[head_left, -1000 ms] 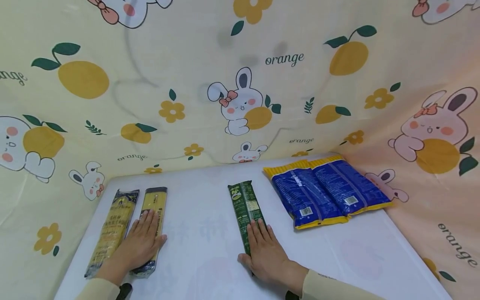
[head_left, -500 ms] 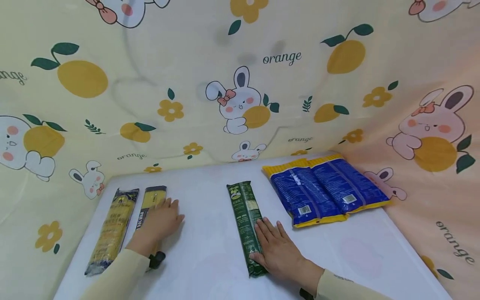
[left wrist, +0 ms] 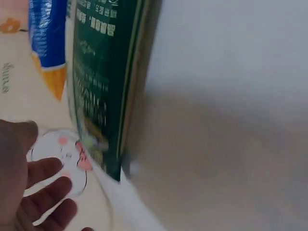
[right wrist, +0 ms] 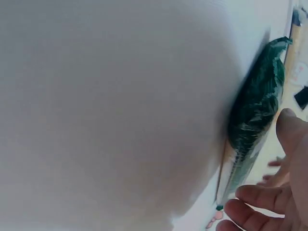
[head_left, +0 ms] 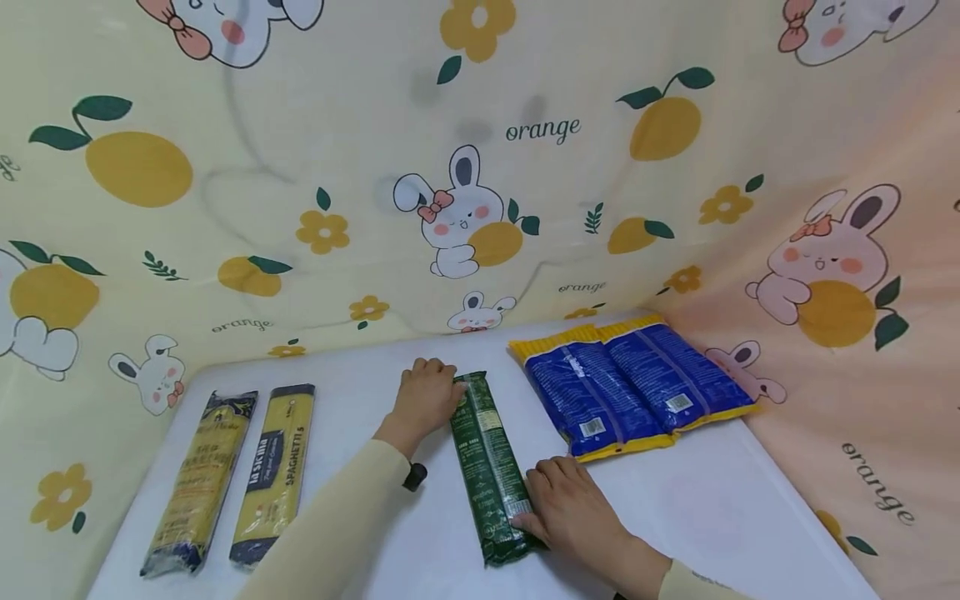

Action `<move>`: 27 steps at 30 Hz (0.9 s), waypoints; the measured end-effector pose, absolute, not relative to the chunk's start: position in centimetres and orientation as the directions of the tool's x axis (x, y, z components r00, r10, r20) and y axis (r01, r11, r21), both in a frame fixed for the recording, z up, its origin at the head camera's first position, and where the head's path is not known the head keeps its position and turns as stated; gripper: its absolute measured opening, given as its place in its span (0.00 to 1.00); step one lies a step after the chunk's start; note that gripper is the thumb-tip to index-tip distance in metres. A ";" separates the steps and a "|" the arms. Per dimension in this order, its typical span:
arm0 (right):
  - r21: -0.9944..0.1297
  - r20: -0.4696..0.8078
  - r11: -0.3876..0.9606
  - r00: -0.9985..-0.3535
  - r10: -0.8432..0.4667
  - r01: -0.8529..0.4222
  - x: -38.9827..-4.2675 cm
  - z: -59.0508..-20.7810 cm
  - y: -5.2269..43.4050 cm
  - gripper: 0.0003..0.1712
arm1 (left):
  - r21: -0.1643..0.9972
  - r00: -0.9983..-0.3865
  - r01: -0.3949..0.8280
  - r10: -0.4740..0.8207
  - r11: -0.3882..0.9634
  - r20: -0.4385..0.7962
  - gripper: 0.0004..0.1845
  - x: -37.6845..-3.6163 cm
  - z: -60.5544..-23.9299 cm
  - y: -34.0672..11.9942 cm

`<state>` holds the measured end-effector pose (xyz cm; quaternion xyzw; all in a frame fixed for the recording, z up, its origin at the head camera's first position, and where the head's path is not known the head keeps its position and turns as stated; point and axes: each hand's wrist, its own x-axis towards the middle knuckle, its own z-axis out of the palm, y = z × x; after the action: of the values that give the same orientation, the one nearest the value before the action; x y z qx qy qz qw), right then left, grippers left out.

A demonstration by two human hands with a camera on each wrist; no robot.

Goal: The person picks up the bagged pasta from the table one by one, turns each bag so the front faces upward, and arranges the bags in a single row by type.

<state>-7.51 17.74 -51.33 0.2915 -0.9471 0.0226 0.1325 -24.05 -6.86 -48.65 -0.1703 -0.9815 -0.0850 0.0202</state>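
A long green spaghetti packet (head_left: 487, 467) lies on the white table, its printed side up. My left hand (head_left: 423, 404) is beside its far end, the thumb right at the packet's left edge. In the left wrist view the fingers (left wrist: 53, 192) are loosely bent and spread near that end of the packet. At the near right side is my right hand (head_left: 573, 504), its thumb overlapping the packet's lower edge. Between thumb and fingers (right wrist: 262, 197) a gap shows in the right wrist view, alongside the packet.
Two yellow spaghetti packs, one plain-fronted (head_left: 198, 483) and one with a dark label (head_left: 273, 475), lie at the left. Two blue bags (head_left: 600, 400) with yellow ends lie side by side at the back right. A rabbit-print curtain (head_left: 352, 192) hangs behind the table (head_left: 367, 358).
My left hand has left the labelled yellow pack and moved right to the green packet's far end. The right hand has shifted from lying flat to having bent fingers at the packet's side.
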 end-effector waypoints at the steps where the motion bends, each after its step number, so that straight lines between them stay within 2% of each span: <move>1: 0.054 0.287 0.828 -0.786 -0.547 -0.557 -7.3 -51.5 17.8 0.30 | 0.150 -0.938 0.346 0.340 0.926 0.067 0.27 -24.4 -48.9 -6.3; 8: 0.089 0.269 0.836 -0.795 -0.543 -0.541 -6.4 -52.0 17.2 0.33 | 0.089 -0.931 0.362 0.364 0.928 -0.018 0.36 -26.5 -50.6 -3.6; 18: 0.135 0.327 0.843 -0.780 -0.534 -0.520 -6.0 -52.5 16.9 0.33 | 0.051 -0.941 0.335 0.336 0.941 -0.025 0.35 -27.1 -52.3 -2.4; 21: 0.142 0.336 0.837 -0.769 -0.543 -0.529 -6.0 -52.6 16.9 0.32 | 0.033 -0.935 0.354 0.354 0.935 0.008 0.33 -27.2 -52.9 -2.5; 27: 0.130 0.373 0.823 -0.742 -0.558 -0.553 -6.2 -52.6 17.2 0.31 | 0.021 -0.891 0.429 0.419 0.903 0.177 0.26 -27.4 -52.6 -3.1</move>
<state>-6.22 17.18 -52.56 0.2977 -0.9332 -0.0054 0.2013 -27.40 -3.10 -52.63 -0.2180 -0.9719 -0.0295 0.0842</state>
